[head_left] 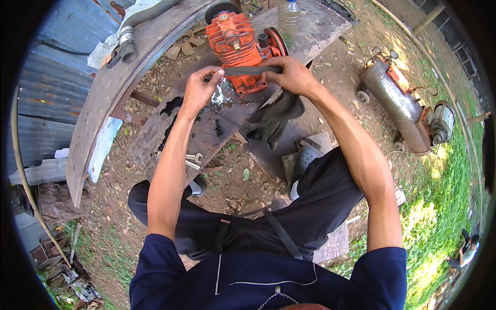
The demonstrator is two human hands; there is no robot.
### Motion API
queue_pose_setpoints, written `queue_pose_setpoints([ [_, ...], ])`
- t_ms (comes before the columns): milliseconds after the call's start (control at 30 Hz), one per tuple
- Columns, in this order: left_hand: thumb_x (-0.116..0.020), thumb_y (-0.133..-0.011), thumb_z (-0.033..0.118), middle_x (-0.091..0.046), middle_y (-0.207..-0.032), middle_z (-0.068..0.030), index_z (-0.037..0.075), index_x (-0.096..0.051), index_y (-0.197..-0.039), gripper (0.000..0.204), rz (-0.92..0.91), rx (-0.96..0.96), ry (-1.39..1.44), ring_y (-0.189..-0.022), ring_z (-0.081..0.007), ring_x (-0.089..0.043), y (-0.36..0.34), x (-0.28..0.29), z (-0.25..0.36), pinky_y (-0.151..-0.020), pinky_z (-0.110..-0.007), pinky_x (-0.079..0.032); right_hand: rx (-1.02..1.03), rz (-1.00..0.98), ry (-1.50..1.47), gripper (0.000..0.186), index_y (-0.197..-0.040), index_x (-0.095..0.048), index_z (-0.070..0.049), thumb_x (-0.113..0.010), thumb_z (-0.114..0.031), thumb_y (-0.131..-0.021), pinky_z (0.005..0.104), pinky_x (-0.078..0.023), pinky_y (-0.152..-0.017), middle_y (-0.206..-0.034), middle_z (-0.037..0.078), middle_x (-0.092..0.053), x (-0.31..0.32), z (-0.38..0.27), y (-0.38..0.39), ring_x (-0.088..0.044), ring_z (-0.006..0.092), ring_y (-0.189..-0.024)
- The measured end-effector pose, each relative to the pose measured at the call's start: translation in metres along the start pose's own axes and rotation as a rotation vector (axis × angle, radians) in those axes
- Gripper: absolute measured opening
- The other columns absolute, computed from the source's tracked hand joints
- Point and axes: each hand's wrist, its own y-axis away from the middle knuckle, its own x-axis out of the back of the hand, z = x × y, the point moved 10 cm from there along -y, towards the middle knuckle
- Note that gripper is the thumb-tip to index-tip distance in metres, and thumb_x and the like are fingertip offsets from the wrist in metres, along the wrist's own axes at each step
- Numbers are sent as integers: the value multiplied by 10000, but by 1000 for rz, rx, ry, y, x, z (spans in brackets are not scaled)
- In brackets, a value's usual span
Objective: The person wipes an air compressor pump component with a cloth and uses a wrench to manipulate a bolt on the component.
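Observation:
My left hand pinches the end of a dark grey cloth strip, stretched across the front of a red finned compressor pump. My right hand grips the other end, with the rest of the cloth hanging below it. The pump, with its pulley wheel, stands on a stained board, where black and whitish patches show. Several wrenches lie near my left forearm. The pump's surface behind the cloth and fingers is partly hidden.
A plastic bottle stands behind the pump. A weathered plank with a grey hose fitting runs along the left, beside corrugated sheets. A tank with a motor lies on the ground at right. A person is at the far right.

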Motion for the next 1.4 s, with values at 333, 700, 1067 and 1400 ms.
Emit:
queue_pose_setpoints([
  [333, -726, -843, 224, -688, -773, -45, 12, -705, -972, 250, -27, -24, 128, -714, -104, -610, -19, 5, -11, -659, -271, -470, 115, 264, 674, 225, -1065, -643, -142, -637, -225, -856, 436, -549, -699, -1102, 85, -590, 16, -33, -1, -654, 324, -872],
  [700, -730, -841, 211, -679, -768, -47, 18, -669, -921, 218, 10, 56, 133, -723, -99, -618, -24, -2, -11, -677, -271, -475, 98, 354, 857, 287, -1142, -607, -161, -619, -204, -858, 408, -553, -681, -1055, 80, -598, 22, -30, -11, -652, 310, -858],
  [1067, -708, -852, 194, -682, -827, -47, 30, -683, -939, 187, 138, -167, -103, -760, -138, -605, -37, 32, -16, -687, -305, -482, 220, 247, 799, 236, -1000, -572, -69, -596, -278, -894, 406, -537, -671, -956, 106, -557, -3, -40, -10, -629, 294, -855],
  [1400, -677, -871, 171, -688, -912, -85, 31, -686, -957, 164, 107, -230, -56, -841, -184, -647, -10, 11, 13, -757, -320, -499, -25, 415, 827, 320, -1143, -551, -68, -639, -167, -851, 432, -544, -730, -1041, 143, -569, 35, -33, -31, -627, 339, -928],
])
